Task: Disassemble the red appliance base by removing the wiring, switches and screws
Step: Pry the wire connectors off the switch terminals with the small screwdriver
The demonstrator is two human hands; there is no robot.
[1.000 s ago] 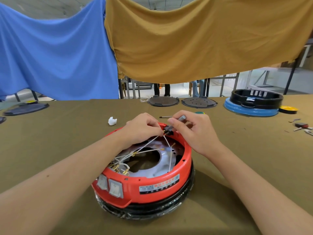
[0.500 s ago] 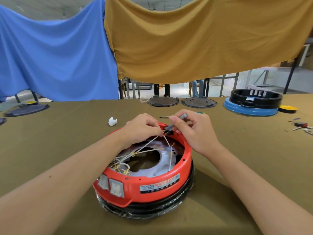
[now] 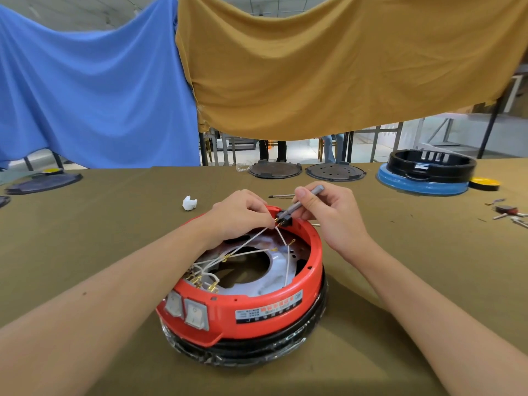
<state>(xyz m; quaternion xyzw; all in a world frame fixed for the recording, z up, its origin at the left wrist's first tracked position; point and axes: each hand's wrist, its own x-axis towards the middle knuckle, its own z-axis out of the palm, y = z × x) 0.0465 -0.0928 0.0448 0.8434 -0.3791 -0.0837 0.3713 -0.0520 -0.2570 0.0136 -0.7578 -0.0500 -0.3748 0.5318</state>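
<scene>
The red appliance base (image 3: 245, 307) sat on the tabletop (image 3: 85, 224). At its twelve o'clock rim, the left hand (image 3: 240, 215) pinched white wires (image 3: 251, 241) steady, while the right hand (image 3: 328, 212) gripped a screwdriver (image 3: 303, 202) angled into the black terminal (image 3: 284, 220), likely loosening it.

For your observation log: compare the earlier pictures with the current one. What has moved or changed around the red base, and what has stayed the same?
Little changed. The right hand tilted its grey screwdriver slightly, handle end rising, tip still at the black connector on the far rim. The left hand still pinches the white wires there. The red appliance base and its rocker switches have not moved.
</scene>
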